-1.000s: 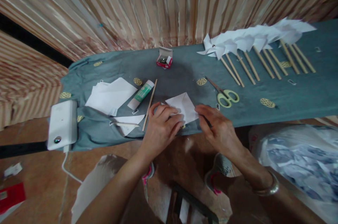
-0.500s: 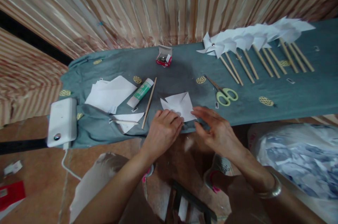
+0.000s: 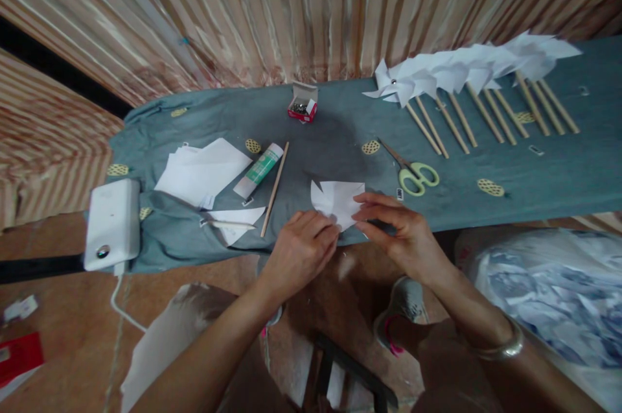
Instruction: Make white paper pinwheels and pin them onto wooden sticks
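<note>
A white paper square [image 3: 340, 198] with slits cut in from its corners lies near the front edge of the cloth-covered table. My left hand [image 3: 307, 246] is closed on its near left part, fingers curled over the paper. At the paper's right edge, my right hand [image 3: 396, 225] pinches it between thumb and fingers. Left of the paper lie a thin wooden stick [image 3: 275, 189] and a green and white glue stick [image 3: 258, 170]. Green-handled scissors [image 3: 413, 176] rest to the right, blades pointing up and left.
Several paper pinwheels on sticks [image 3: 454, 76] lie in a row at the back right. A red box of pins [image 3: 302, 104] stands open at the back. Paper sheets [image 3: 199, 173], a pencil on a paper scrap [image 3: 230, 225] and a white power bank [image 3: 113, 225] are on the left.
The paper square has turned and shifted slightly to the right. My right hand's fingers have closed in on its right edge. My left hand stays on the near side.
</note>
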`<state>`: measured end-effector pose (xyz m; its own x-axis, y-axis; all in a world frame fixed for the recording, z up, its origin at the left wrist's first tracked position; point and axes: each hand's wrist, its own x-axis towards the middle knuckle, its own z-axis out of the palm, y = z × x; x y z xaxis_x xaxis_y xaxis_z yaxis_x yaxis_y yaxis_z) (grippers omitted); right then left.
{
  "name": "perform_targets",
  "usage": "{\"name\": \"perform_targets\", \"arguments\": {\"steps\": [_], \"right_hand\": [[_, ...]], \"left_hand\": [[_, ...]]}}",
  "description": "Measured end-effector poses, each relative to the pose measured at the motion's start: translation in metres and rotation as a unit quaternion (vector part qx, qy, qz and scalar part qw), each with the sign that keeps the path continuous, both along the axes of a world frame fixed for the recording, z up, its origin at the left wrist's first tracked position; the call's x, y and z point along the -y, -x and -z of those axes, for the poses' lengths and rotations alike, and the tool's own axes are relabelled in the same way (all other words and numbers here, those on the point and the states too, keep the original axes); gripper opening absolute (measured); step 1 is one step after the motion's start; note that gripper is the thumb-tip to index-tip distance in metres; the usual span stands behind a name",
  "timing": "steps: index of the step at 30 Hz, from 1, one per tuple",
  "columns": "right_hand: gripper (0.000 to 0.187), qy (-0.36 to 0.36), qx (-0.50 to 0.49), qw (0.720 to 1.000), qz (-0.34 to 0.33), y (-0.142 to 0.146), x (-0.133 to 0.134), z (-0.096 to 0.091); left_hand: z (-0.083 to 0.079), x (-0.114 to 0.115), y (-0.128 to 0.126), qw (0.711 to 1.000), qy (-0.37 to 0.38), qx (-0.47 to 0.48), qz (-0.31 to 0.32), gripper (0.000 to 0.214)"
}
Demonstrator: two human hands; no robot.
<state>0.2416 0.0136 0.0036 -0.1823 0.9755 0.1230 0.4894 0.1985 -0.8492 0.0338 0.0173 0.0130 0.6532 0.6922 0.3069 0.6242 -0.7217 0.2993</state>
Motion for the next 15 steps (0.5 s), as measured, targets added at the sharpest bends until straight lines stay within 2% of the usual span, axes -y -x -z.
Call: {"name": "perform_targets", "arguments": {"steps": [7, 15], "right_hand": [[0.006, -0.004, 0.01, 1.0, 0.021, 0.01, -0.007, 0.003], [0.011, -0.058, 0.075, 0.995, 0.025, 0.021, -0.009, 0.004]], "left_hand": [[0.0, 0.001, 0.001, 1.0, 0.005, -0.006, 0.009, 0.013], [0.003, 0.004, -0.001, 0.999, -0.002, 0.03, -0.013, 0.017]]}}
